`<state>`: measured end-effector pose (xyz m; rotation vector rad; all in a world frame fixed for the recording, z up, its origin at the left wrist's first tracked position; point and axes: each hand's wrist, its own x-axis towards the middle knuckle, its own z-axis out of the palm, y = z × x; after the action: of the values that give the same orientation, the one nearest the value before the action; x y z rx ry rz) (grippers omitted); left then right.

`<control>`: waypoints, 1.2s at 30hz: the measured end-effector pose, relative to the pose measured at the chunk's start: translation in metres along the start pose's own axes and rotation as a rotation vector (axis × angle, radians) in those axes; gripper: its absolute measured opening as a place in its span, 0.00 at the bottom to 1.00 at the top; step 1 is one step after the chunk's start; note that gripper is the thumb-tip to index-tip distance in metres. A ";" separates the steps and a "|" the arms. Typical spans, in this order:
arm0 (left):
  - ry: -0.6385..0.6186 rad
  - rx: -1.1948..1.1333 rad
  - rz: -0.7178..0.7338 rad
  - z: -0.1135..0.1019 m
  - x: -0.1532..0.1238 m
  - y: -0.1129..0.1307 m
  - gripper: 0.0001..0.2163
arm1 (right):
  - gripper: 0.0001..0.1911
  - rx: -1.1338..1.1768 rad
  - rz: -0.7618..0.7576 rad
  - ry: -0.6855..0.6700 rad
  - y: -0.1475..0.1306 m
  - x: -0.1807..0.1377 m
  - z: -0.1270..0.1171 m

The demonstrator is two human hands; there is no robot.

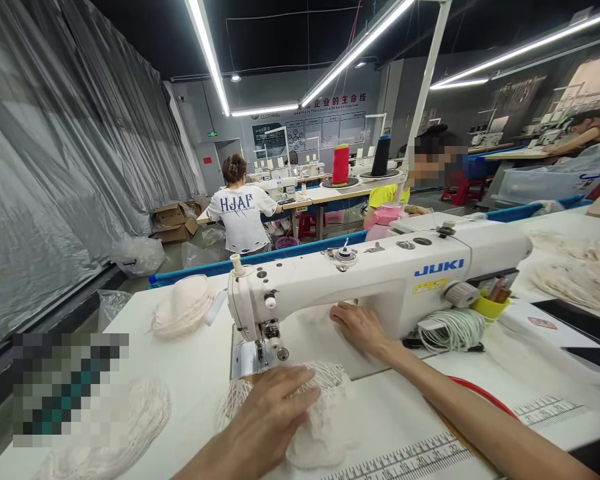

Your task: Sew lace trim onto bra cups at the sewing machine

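In the head view my left hand (275,413) lies over a white, net-like piece of fabric (325,440), just in front of the presser foot area of a white sewing machine (340,280). Its fingers are stretched out and slightly apart, and they partly cover the cloth. My right hand (357,327) reaches under the machine's arm, its fingers lying on the pale machine bed with nothing visible in them. The needle (260,363) area sits beyond my left fingertips, and its detail is too small to make out.
Piles of white net fabric lie on the table at left (145,413), far left (183,307) and right (585,280). A cord coil (453,330) and a yellow cup (490,307) stand right of the machine. Co-workers (245,213) sit beyond.
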<state>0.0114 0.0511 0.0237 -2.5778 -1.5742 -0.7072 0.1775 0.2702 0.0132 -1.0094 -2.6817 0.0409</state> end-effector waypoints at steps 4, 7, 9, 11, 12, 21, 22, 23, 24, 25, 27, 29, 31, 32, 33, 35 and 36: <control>-0.046 0.022 -0.203 0.019 0.065 -0.006 0.21 | 0.10 0.018 -0.020 0.006 0.001 -0.009 -0.004; -0.183 0.225 -0.375 0.034 0.101 -0.023 0.27 | 0.07 0.046 -0.041 0.003 0.003 -0.010 -0.002; -0.250 0.278 -0.407 0.040 0.114 -0.032 0.28 | 0.08 0.075 -0.055 0.020 0.007 -0.014 -0.002; -0.288 0.292 -0.401 0.043 0.118 -0.039 0.25 | 0.09 0.112 -0.071 0.054 0.014 -0.022 -0.005; -0.303 0.300 -0.398 0.044 0.119 -0.040 0.23 | 0.10 0.132 -0.080 0.073 0.018 -0.027 -0.008; -0.290 0.265 -0.465 0.053 0.123 -0.043 0.17 | 0.10 0.331 -0.256 0.423 0.030 -0.097 -0.076; -0.278 0.241 -0.477 0.052 0.123 -0.043 0.17 | 0.09 0.344 -0.300 0.484 0.028 -0.106 -0.088; -0.264 0.211 -0.490 0.050 0.124 -0.042 0.16 | 0.09 0.346 -0.337 0.525 0.025 -0.116 -0.100; -0.246 0.176 -0.503 0.046 0.124 -0.041 0.16 | 0.10 0.335 -0.362 0.541 0.022 -0.126 -0.112; -0.223 0.135 -0.516 0.042 0.124 -0.038 0.16 | 0.11 0.325 -0.379 0.546 0.018 -0.137 -0.123; -0.163 0.034 -0.528 0.033 0.124 -0.026 0.16 | 0.13 0.308 -0.398 0.539 0.009 -0.159 -0.141; -0.104 -0.100 -0.515 0.024 0.120 -0.004 0.16 | 0.14 0.304 -0.394 0.521 -0.001 -0.179 -0.151; -0.084 -0.264 -0.476 0.017 0.113 0.025 0.18 | 0.15 0.321 -0.382 0.516 -0.012 -0.197 -0.151; -0.095 -0.390 -0.457 0.016 0.108 0.042 0.20 | 0.16 0.342 -0.371 0.528 -0.018 -0.205 -0.148; -0.118 -0.569 -0.441 0.016 0.102 0.058 0.21 | 0.16 0.368 -0.360 0.547 -0.024 -0.212 -0.144; -0.164 -1.119 -0.473 0.020 0.087 0.088 0.27 | 0.15 0.425 -0.335 0.583 -0.035 -0.227 -0.135; -0.182 -1.324 -0.523 0.024 0.080 0.101 0.31 | 0.15 0.453 -0.320 0.591 -0.040 -0.235 -0.130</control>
<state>0.1367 0.0746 0.0545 -2.9031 -2.4115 -2.2509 0.3550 0.0779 0.0858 -0.3671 -2.1144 0.2342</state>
